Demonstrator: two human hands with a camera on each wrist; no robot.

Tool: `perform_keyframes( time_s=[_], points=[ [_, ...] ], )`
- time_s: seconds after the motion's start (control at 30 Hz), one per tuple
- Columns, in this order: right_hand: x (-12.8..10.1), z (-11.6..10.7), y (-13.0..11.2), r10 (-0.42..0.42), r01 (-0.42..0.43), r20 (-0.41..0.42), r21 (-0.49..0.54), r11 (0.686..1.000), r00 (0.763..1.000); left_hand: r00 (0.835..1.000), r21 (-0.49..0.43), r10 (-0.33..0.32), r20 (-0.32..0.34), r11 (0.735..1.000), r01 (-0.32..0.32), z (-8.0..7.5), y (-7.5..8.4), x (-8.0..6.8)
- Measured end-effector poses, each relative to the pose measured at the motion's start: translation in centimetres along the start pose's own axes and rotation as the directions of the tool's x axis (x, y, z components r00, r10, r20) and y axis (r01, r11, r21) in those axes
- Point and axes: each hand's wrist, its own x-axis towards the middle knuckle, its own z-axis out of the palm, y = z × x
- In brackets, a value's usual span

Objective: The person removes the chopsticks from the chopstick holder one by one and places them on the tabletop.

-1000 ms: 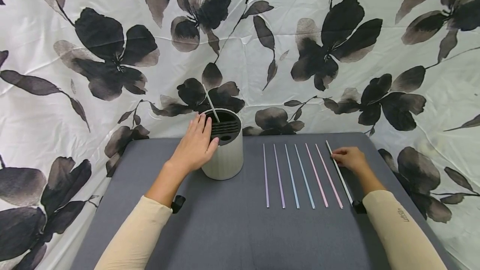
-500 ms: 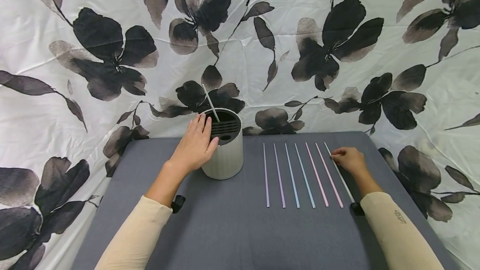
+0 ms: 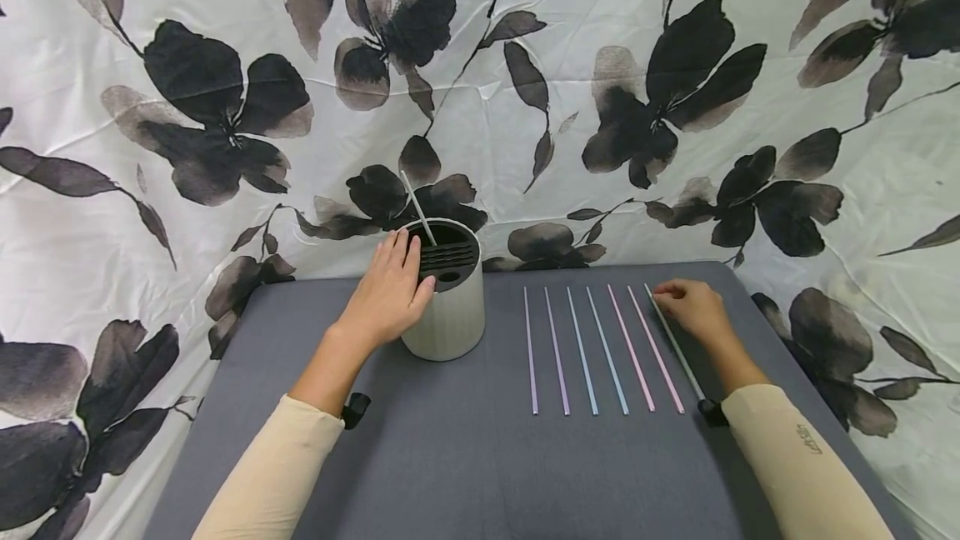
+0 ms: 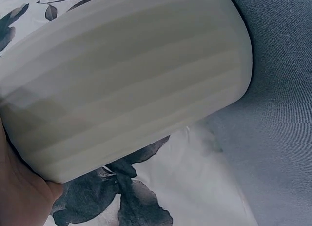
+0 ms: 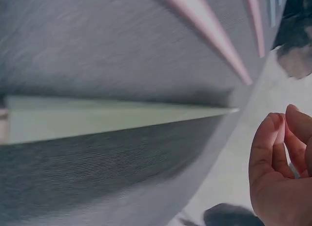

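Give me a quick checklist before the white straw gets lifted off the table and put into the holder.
1. Left hand steadies the ribbed holder: ok.
2. Holder upright on the grey table: ok.
3. Right hand at the white straw: ok.
4. Straw gripped: cannot tell; the wrist view shows fingers apart from it.
5. Free slots in the holder's top: ok; one straw stands in it.
6. Six coloured straws lie apart, parallel: ok.

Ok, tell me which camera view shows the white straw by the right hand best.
The head view: the white straw lies full length on the grey table, rightmost in the row, with the right hand at its far end. The right wrist view shows only a blurred close stretch of it. The left wrist view shows only the holder.
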Motion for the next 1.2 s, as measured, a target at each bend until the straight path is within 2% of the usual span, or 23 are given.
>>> perform_keyframes(
  time_s=[0.23,0.37,0.47,0.73,0.97,1.2],
  points=[
    [0.2,-0.3,-4.8,-0.037,0.035,0.032,0.052,0.998,0.999,1.000,-0.002,-0.004,-0.002,1.000,0.004,0.0,-0.2,-0.3],
    [0.9,0.2,-7.7,-0.090,0.087,0.033,0.080,0.993,0.995,1.000,-0.001,-0.004,-0.007,1.000,0.004,-0.1,-0.3,-0.4],
    [1.5,0.6,-9.7,-0.139,0.136,0.016,0.127,0.983,0.990,1.000,0.001,-0.001,-0.008,1.000,0.001,-0.1,-0.3,-0.3],
    [3.0,1.1,-16.5,-0.200,0.184,0.044,0.243,0.952,0.979,1.000,-0.019,-0.001,-0.006,1.000,0.000,-0.2,-0.3,-0.2],
    [4.6,1.4,-22.8,-0.308,0.280,0.045,0.305,0.910,0.950,1.000,-0.013,0.000,0.011,1.000,0.000,-0.3,-0.2,-0.1],
    [6.4,1.8,-27.8,-0.367,0.303,0.107,0.380,0.874,0.924,1.000,-0.002,0.009,0.004,1.000,-0.009,-0.1,-0.1,0.0]
  ],
)
